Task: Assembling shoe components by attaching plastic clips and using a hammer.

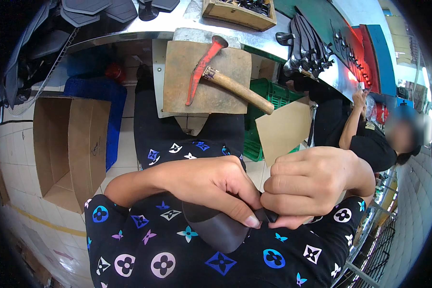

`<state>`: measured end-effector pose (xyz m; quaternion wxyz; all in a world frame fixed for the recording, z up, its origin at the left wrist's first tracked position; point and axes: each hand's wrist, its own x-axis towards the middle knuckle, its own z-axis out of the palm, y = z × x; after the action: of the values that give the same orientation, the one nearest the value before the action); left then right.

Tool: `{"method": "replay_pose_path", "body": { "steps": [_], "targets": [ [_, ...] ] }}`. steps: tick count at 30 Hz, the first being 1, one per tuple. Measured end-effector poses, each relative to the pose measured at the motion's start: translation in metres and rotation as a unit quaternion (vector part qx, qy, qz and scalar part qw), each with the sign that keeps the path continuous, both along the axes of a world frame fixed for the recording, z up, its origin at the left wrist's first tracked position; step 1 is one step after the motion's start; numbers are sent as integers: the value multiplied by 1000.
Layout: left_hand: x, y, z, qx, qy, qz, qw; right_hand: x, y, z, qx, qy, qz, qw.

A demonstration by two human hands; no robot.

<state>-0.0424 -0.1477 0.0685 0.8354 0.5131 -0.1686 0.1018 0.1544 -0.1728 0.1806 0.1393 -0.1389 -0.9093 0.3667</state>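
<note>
A smooth, dark grey piece with a broad rounded end (pixel 220 233) and a narrow neck is held low in front of my body; its exact kind I cannot make out. My left hand (pixel 216 187) lies over its upper side, thumb pressed along it towards the neck. Closed around the narrow end is my right hand (pixel 307 187), its fingers curled and its thumb beneath. The two hands meet at the neck, and much of the piece is hidden under them. Beyond them, a hammer (pixel 237 90) with a wooden handle and red head lies on a worn square board (pixel 177 72).
An open cardboard box (pixel 86 144) and a blue crate (pixel 116 139) stand on the floor at left. Dark flat pieces (pixel 86 17) and a wooden box (pixel 240 14) of small parts lie on the metal bench. Dark long-handled pieces (pixel 304 48) lie at right, near another person (pixel 372 139).
</note>
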Motion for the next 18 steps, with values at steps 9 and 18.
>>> {"method": "replay_pose_path", "body": {
  "steps": [9, 18],
  "targets": [
    [-5, 7, 1, 46, 13, -6, 999, 4, -8, -8, -36, 28, -53, 998],
    [-12, -1, 6, 71, 19, 114, 991, 13, 3, -15, -54, 21, -64, 996]
  ]
}}
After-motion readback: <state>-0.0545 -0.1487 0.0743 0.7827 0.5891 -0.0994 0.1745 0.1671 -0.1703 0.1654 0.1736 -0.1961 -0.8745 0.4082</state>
